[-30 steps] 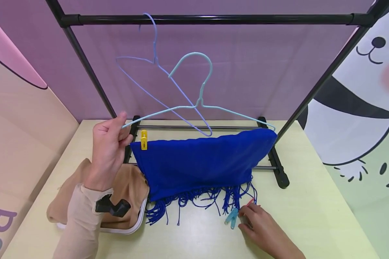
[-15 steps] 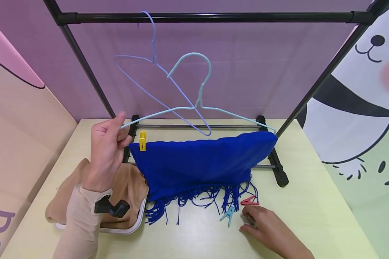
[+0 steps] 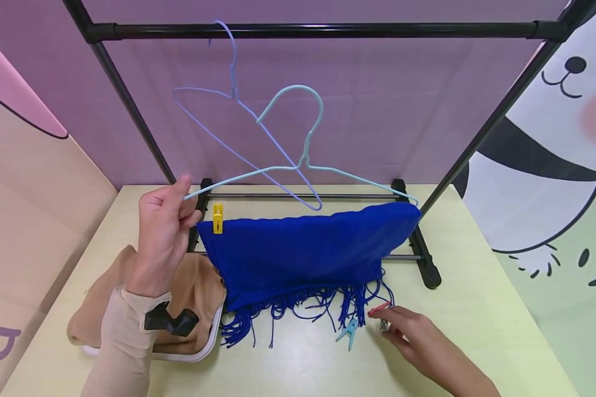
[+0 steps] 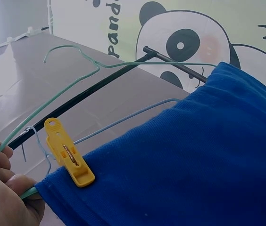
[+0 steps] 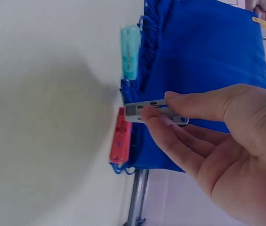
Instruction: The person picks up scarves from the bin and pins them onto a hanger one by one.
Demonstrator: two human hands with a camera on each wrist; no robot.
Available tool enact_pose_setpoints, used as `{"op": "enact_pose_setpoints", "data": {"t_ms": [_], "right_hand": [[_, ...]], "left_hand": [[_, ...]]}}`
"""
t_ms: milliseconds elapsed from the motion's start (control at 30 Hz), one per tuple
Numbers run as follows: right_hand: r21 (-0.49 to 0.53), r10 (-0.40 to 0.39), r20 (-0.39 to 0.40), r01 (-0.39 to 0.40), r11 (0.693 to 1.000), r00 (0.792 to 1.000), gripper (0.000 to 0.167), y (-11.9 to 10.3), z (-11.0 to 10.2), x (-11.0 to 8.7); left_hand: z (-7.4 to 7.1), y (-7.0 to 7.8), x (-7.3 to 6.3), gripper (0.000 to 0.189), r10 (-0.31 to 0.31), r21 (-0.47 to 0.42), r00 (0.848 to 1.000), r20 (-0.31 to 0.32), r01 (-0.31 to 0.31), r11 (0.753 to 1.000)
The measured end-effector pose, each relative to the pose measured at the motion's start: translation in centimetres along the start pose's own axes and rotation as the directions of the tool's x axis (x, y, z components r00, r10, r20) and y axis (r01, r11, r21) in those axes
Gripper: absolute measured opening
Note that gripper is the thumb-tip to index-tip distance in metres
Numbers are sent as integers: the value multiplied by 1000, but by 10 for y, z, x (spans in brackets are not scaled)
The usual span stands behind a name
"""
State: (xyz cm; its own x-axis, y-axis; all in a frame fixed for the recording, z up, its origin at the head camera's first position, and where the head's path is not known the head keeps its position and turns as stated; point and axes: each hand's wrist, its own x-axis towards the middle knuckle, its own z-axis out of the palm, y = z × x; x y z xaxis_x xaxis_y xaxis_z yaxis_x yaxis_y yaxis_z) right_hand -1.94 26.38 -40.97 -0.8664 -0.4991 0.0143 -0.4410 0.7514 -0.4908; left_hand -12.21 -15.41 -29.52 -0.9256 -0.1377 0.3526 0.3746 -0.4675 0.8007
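Note:
My left hand [image 3: 164, 231] grips the left end of a light green wire hanger [image 3: 248, 174]. A blue fringed scarf [image 3: 308, 248] is draped over the hanger's lower bar. Near the scarf's left end a yellow clothespin [image 4: 70, 153] is clipped on its top edge. Low at the right, my right hand [image 3: 417, 336] pinches a grey clothespin [image 5: 147, 110] between thumb and fingers, just above the table. Close by lie a red clothespin [image 5: 120, 136] and a teal clothespin [image 3: 349, 331], beside the scarf's fringe.
A black garment rack [image 3: 377, 31] stands behind, with a purple-blue hanger [image 3: 233, 71] hooked over its top bar. At the left, a white basket [image 3: 198, 355] holds brown cloth [image 3: 198, 309], partly behind my left forearm. All stands on a pale table [image 3: 477, 286].
My right hand has picked up the grey clothespin and drawn slightly right, away from the teal one, which now lies free. The left hand and scarf have barely moved.

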Motion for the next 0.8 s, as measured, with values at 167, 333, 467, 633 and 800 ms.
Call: {"op": "enact_pose_setpoints", "data": {"t_ms": [167, 333, 467, 633, 800], "right_hand": [[-63, 147, 48, -144, 988, 988, 37, -7, -12, 3], [-121, 132, -54, -137, 983, 990, 33, -11, -26, 4], [-150, 18, -175, -44, 988, 984, 38, -12, -36, 3], [-214, -98, -285, 37, 976, 954, 46, -12, -44, 3], [-248, -135, -342, 49, 967, 930, 54, -14, -53, 4]], "left_hand": [[-1, 0, -1, 51, 7, 0, 1000, 12, -7, 1000], [-3, 1, -3, 52, 9, 32, 1000, -5, -9, 999], [-4, 2, -2, 52, 9, 37, 1000, -23, -8, 999], [-4, 1, -2, 52, 6, 24, 1000, -21, -6, 1000], [-3, 0, -1, 53, 5, 27, 1000, -17, -5, 1000]]}}
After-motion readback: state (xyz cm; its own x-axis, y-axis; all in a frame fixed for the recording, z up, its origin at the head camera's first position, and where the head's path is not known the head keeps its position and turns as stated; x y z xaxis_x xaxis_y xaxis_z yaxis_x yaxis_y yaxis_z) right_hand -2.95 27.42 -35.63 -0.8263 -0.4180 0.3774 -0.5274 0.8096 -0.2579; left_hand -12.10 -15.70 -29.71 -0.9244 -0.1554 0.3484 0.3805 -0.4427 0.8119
